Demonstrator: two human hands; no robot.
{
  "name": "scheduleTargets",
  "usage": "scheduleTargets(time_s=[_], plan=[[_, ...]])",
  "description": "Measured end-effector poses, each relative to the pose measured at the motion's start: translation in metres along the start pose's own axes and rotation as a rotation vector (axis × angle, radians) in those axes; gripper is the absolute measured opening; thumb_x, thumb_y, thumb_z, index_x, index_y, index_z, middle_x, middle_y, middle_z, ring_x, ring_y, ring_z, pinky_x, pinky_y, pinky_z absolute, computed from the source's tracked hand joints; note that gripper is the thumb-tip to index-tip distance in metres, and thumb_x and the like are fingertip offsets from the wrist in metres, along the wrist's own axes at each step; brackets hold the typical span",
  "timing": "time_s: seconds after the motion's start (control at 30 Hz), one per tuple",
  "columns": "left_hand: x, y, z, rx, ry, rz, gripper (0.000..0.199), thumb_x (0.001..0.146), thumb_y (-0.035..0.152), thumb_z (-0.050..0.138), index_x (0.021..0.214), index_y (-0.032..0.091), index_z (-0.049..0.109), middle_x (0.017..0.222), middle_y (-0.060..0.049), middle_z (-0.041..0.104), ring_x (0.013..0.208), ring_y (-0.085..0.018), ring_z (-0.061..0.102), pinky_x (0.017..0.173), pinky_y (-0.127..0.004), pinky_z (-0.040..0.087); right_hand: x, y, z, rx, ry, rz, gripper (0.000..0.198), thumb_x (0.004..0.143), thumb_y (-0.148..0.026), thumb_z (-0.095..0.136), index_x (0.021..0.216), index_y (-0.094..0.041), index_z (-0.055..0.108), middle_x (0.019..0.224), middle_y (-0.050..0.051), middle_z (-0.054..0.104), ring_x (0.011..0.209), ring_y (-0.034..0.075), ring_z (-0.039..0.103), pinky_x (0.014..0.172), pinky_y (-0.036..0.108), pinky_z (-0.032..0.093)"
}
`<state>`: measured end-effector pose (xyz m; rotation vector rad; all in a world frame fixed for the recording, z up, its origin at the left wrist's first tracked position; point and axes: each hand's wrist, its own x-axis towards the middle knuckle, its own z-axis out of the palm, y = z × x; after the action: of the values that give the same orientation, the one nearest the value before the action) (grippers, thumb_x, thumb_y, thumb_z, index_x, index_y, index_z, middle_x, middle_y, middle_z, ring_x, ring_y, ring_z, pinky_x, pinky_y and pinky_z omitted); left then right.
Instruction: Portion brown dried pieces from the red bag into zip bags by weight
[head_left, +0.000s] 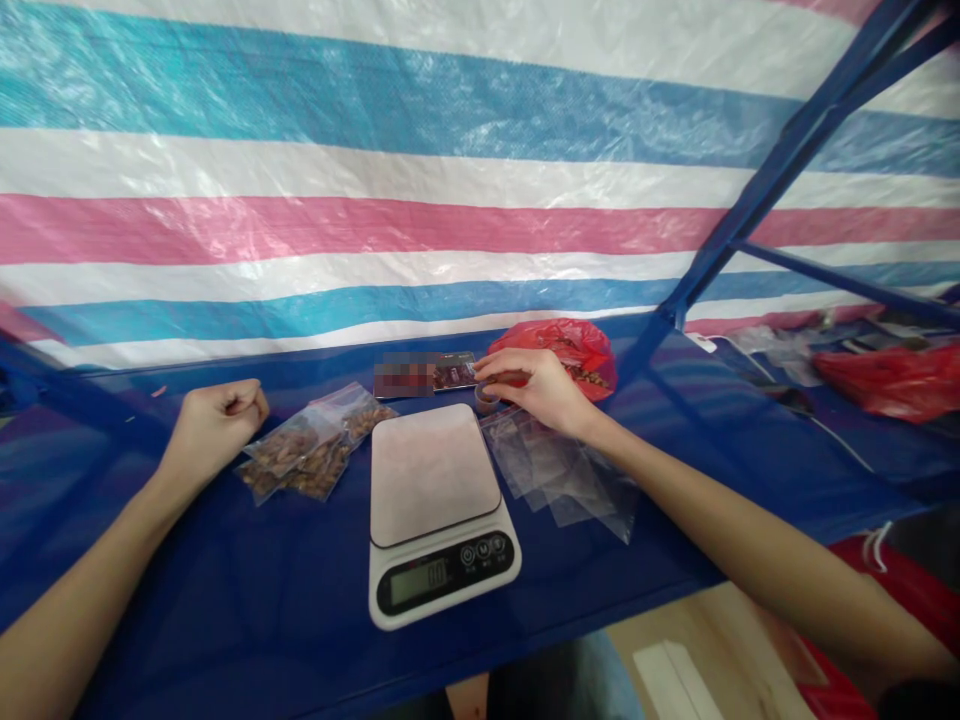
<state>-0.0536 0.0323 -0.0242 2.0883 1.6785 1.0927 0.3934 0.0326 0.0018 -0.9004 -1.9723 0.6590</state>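
Note:
My left hand (223, 418) rests closed in a loose fist on the blue surface, with nothing visible in it. Beside it lie clear zip bags (304, 450) filled with brown pieces. A white kitchen scale (435, 475) stands in the middle, its pan bare and its display reading about 0.0. My right hand (541, 385) is beyond the scale, thumb and fingers bent together in a pinch. Directly under the fingertips is a small round container (487, 402); whatever is pinched is too small to make out. Flat clear zip bags (559, 475) lie below that hand.
Behind my right hand sits a red plastic bag (559, 340) with brown pieces. A dark flat packet (454, 370) lies behind the scale. Blue frame bars (757, 195) rise at the right, near another red bag (892, 380). Striped sheeting (375, 230) hangs behind.

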Motion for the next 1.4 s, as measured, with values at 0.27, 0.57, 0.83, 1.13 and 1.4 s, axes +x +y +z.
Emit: scheduleTargets(time_s=[0.27, 0.57, 0.83, 1.13, 1.4], plan=[[0.001, 0.002, 0.0, 0.039, 0.005, 0.009, 0.021, 0.066, 0.028, 0.047, 0.054, 0.026, 0.03, 0.052, 0.001, 0.053, 0.053, -0.013, 0.045, 0.053, -0.026, 0.035, -0.001, -0.004, -0.001, -0.035, -0.013, -0.056, 0.015, 0.089, -0.018, 0.083, 0.102, -0.024, 0.087, 0.113, 0.008, 0.085, 0.105, 0.025, 0.08, 0.097, 0.041, 0.063], [0.001, 0.004, 0.0, 0.076, 0.005, -0.03, 0.019, 0.066, 0.03, 0.046, 0.052, 0.025, 0.035, 0.052, 0.002, 0.052, 0.052, -0.012, 0.044, 0.053, -0.026, 0.034, 0.002, -0.008, -0.015, 0.095, 0.077, 0.036, 0.025, 0.101, -0.039, 0.071, 0.111, -0.023, 0.086, 0.111, 0.007, 0.086, 0.1, 0.023, 0.081, 0.095, 0.039, 0.064], [0.0, 0.009, -0.001, 0.05, -0.003, -0.033, 0.022, 0.066, 0.03, 0.048, 0.052, 0.025, 0.032, 0.051, 0.002, 0.051, 0.053, -0.013, 0.043, 0.055, -0.026, 0.035, 0.003, -0.012, -0.033, -0.02, 0.106, -0.009, 0.02, 0.1, -0.035, 0.071, 0.103, -0.022, 0.086, 0.111, 0.007, 0.086, 0.103, 0.024, 0.08, 0.1, 0.042, 0.062], [0.001, 0.007, -0.001, 0.042, -0.011, -0.081, 0.02, 0.064, 0.029, 0.05, 0.051, 0.023, 0.037, 0.051, 0.001, 0.049, 0.054, -0.014, 0.043, 0.056, -0.027, 0.034, -0.009, 0.03, -0.117, -0.09, -0.113, 0.23, 0.016, 0.08, -0.033, 0.082, 0.089, -0.019, 0.083, 0.084, 0.006, 0.083, 0.071, 0.021, 0.075, 0.068, 0.034, 0.062], [0.001, 0.004, -0.001, 0.055, -0.027, -0.064, 0.02, 0.067, 0.03, 0.048, 0.053, 0.023, 0.037, 0.051, 0.001, 0.051, 0.054, -0.014, 0.045, 0.057, -0.028, 0.036, -0.029, 0.053, -0.077, -0.383, -0.179, -0.044, 0.029, 0.086, -0.008, 0.059, 0.1, -0.019, 0.081, 0.098, 0.01, 0.077, 0.091, 0.024, 0.073, 0.081, 0.036, 0.058]])
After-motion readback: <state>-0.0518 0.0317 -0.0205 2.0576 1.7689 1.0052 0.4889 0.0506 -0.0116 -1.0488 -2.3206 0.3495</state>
